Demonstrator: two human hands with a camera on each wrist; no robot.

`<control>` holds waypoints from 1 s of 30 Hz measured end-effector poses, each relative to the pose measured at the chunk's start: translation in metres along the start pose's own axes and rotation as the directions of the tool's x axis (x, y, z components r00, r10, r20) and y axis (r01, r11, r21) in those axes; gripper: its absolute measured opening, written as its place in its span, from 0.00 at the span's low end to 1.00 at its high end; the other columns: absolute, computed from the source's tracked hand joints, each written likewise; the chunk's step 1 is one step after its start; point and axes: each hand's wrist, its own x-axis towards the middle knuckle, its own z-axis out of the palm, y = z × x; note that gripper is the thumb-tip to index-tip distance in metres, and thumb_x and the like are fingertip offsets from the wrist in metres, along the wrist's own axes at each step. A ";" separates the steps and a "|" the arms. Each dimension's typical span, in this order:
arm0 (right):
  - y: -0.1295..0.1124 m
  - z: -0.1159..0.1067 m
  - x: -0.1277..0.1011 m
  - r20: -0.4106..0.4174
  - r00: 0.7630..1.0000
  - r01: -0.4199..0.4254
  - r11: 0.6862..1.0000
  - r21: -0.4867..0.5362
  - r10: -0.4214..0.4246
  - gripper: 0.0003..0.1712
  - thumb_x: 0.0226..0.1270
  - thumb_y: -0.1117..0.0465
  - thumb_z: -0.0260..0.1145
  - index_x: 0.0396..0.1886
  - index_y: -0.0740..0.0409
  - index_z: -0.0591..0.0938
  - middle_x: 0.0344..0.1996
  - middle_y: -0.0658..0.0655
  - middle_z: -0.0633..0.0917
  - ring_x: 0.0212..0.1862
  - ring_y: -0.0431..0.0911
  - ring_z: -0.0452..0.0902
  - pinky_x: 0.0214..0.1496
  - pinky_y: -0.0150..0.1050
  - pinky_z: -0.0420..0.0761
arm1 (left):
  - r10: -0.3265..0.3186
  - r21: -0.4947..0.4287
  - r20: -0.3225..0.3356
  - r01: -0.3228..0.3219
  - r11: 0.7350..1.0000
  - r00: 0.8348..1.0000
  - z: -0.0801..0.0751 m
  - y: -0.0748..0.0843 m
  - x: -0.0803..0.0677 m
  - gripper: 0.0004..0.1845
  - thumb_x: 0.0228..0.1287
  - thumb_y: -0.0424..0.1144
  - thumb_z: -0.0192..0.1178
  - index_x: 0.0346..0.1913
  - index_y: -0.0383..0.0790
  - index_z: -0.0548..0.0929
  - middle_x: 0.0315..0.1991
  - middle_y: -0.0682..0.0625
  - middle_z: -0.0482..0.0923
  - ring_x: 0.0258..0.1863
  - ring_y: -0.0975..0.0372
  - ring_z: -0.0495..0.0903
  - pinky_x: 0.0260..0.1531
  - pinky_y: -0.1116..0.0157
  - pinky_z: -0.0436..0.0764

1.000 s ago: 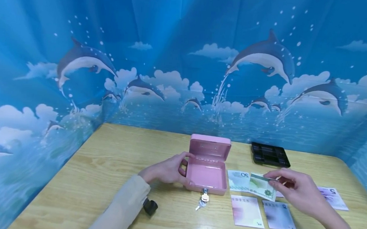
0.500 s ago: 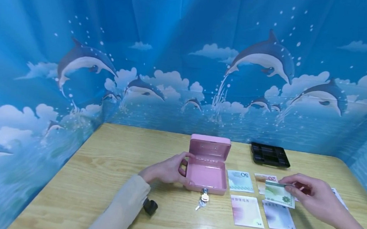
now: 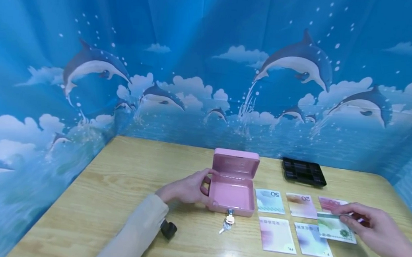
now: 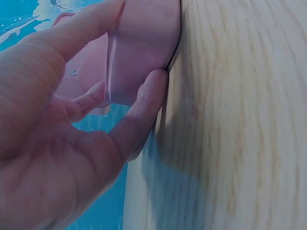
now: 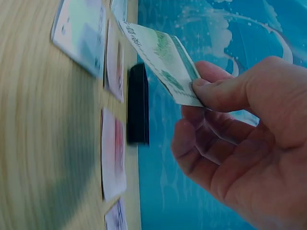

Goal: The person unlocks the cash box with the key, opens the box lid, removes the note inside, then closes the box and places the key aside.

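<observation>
A pink metal cash box (image 3: 231, 194) stands on the table with its lid (image 3: 236, 163) raised; its bottom shows bare pink metal. My left hand (image 3: 189, 189) grips its left side, thumb toward the front corner and fingers toward the hinge. In the left wrist view, fingers of the left hand (image 4: 62, 158) press on the pink side wall. My right hand (image 3: 378, 230) pinches a green banknote (image 3: 335, 228) by its edge, held above the rows of notes. The right wrist view has this green banknote (image 5: 160, 60) between thumb and forefinger, tilted and clear of the wood.
Keys (image 3: 226, 224) hang from the box's front lock. To its right lie a 50 note (image 3: 270, 201), a 20 note (image 3: 301, 206), a red note (image 3: 328, 204), a pinkish note (image 3: 278, 236) and a bluish note (image 3: 309, 243). A black compartment tray (image 3: 304, 173) lies behind them.
My right hand has carried the green banknote rightward, away from the box, uncovering the 20 note and then part of the red note. My left hand has stayed on the cash box.
</observation>
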 end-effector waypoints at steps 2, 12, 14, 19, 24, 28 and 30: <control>0.006 -0.003 -0.002 0.017 1.000 -0.019 1.000 -0.022 0.019 0.10 0.70 0.72 0.65 0.43 0.56 0.87 0.30 0.37 0.84 0.24 0.34 0.67 0.22 0.33 0.67 | 0.003 -0.002 0.002 -0.003 1.000 1.000 0.000 0.001 0.000 0.49 0.52 0.43 0.79 0.75 0.55 0.62 0.62 0.46 0.74 0.52 0.58 0.82 0.63 0.53 0.81; 0.034 -0.007 -0.005 0.053 0.998 -0.019 0.990 -0.139 0.027 0.14 0.63 0.76 0.68 0.34 0.51 0.87 0.39 0.56 0.89 0.28 0.28 0.67 0.26 0.29 0.72 | 0.011 -0.009 0.000 -0.011 1.000 1.000 0.002 0.000 -0.001 0.50 0.52 0.42 0.80 0.75 0.53 0.61 0.61 0.46 0.75 0.52 0.58 0.82 0.62 0.54 0.81; 0.036 -0.007 -0.005 0.073 0.996 -0.046 0.987 -0.156 0.058 0.14 0.63 0.75 0.68 0.33 0.50 0.87 0.44 0.66 0.88 0.29 0.27 0.66 0.27 0.29 0.72 | 0.011 -0.007 -0.003 -0.011 1.000 1.000 0.002 0.000 -0.001 0.50 0.52 0.43 0.80 0.76 0.52 0.61 0.61 0.46 0.75 0.52 0.59 0.82 0.62 0.54 0.81; 0.039 -0.007 -0.004 0.112 0.988 -0.084 0.980 -0.180 0.105 0.12 0.63 0.73 0.68 0.34 0.50 0.88 0.42 0.63 0.88 0.29 0.27 0.67 0.28 0.29 0.75 | 0.016 -0.008 -0.007 -0.016 1.000 1.000 0.001 0.000 -0.002 0.51 0.52 0.42 0.80 0.76 0.51 0.61 0.61 0.44 0.75 0.52 0.58 0.82 0.62 0.53 0.81; 0.045 -0.004 -0.009 0.077 0.997 -0.001 0.982 -0.191 0.016 0.14 0.57 0.74 0.73 0.30 0.47 0.88 0.28 0.40 0.85 0.27 0.24 0.70 0.26 0.29 0.78 | 0.022 -0.011 -0.007 -0.022 1.000 1.000 0.001 0.000 -0.002 0.50 0.52 0.41 0.80 0.76 0.50 0.61 0.60 0.44 0.75 0.51 0.58 0.82 0.62 0.54 0.82; 0.050 -0.001 -0.008 0.082 0.997 0.031 0.977 -0.212 -0.013 0.13 0.53 0.71 0.76 0.28 0.47 0.88 0.27 0.38 0.84 0.27 0.23 0.70 0.27 0.28 0.79 | 0.026 -0.010 -0.006 -0.026 1.000 1.000 0.001 -0.001 -0.002 0.49 0.52 0.40 0.79 0.75 0.51 0.62 0.59 0.44 0.75 0.51 0.58 0.82 0.61 0.54 0.82; 0.052 0.001 -0.005 0.117 0.993 0.001 0.974 -0.228 0.027 0.10 0.54 0.69 0.77 0.29 0.48 0.88 0.28 0.42 0.86 0.27 0.24 0.70 0.27 0.28 0.78 | 0.029 -0.009 -0.004 -0.029 1.000 1.000 0.001 -0.001 -0.001 0.49 0.52 0.40 0.79 0.75 0.51 0.62 0.60 0.44 0.75 0.51 0.58 0.82 0.61 0.54 0.82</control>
